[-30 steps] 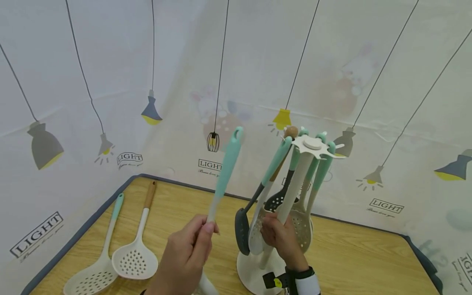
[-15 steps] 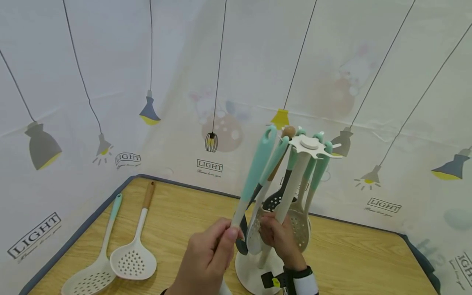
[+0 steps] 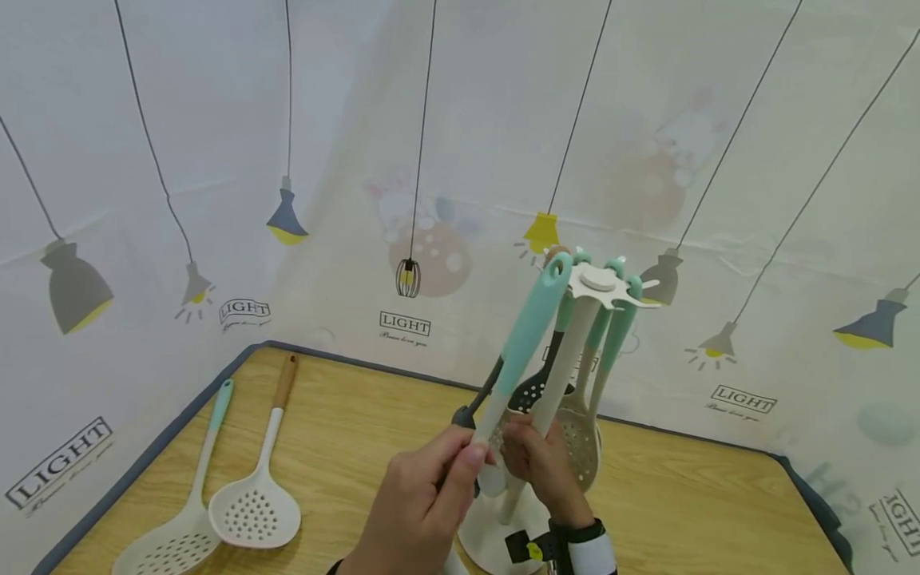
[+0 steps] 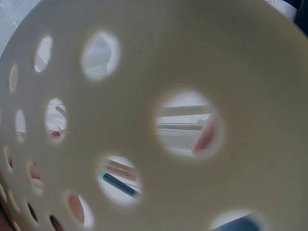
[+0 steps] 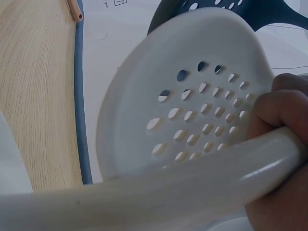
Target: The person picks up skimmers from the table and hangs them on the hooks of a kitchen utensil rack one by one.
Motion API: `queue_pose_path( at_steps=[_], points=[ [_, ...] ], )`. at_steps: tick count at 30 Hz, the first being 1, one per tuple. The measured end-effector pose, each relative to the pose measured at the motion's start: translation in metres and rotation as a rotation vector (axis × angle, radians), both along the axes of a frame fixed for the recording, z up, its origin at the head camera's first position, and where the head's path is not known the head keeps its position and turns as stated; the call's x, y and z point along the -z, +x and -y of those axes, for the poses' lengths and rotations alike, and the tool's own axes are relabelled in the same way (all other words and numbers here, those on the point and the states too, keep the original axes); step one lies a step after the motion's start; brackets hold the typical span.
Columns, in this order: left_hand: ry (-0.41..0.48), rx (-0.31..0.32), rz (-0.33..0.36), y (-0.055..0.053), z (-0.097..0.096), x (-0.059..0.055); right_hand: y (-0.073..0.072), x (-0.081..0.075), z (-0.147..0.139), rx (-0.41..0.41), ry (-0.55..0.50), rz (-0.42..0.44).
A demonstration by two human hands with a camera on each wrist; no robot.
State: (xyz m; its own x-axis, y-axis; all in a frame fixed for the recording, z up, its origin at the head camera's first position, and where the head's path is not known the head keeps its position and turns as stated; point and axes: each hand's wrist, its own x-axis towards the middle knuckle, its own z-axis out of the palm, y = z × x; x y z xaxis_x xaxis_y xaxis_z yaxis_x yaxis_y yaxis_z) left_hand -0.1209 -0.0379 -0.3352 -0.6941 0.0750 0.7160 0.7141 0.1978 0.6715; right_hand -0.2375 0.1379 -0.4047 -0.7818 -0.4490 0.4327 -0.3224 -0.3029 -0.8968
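So, L grip [image 3: 430,495] pinches mint-handled utensil [image 3: 521,351], R grip [image 3: 544,465] holds rack pole [image 3: 566,359], well apart from skimmers [image 3: 255,511] nr tbl edge [image 3: 146,461].

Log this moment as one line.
left hand: holds mint-handled strainer, handle up | right hand: grips stand's pole | utensils: hanging from stand | table: two strainers lying left

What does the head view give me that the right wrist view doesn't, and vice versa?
Only the head view: the left hand pinching a mint-handled utensil by its pale neck, and the hooked stand top.

Only the right wrist view: most of the holed face of a white slotted utensil, largely blocked in the head view.

Both: the right hand gripping the stand pole, a dark slotted utensil and the tabletop.
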Motion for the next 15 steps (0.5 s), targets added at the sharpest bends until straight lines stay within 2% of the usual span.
queue_pose_path(
  at_steps=[7,15],
  points=[
    [-0.025,-0.012,-0.027,-0.0012,-0.0006,-0.0001,0.0001,-0.0013,0.0016,0.009,0.008,0.002],
    [-0.062,-0.048,-0.022,-0.0002,-0.0017,-0.0007,0.0003,-0.0005,0.0019,0.02,-0.001,0.002]
  ],
)
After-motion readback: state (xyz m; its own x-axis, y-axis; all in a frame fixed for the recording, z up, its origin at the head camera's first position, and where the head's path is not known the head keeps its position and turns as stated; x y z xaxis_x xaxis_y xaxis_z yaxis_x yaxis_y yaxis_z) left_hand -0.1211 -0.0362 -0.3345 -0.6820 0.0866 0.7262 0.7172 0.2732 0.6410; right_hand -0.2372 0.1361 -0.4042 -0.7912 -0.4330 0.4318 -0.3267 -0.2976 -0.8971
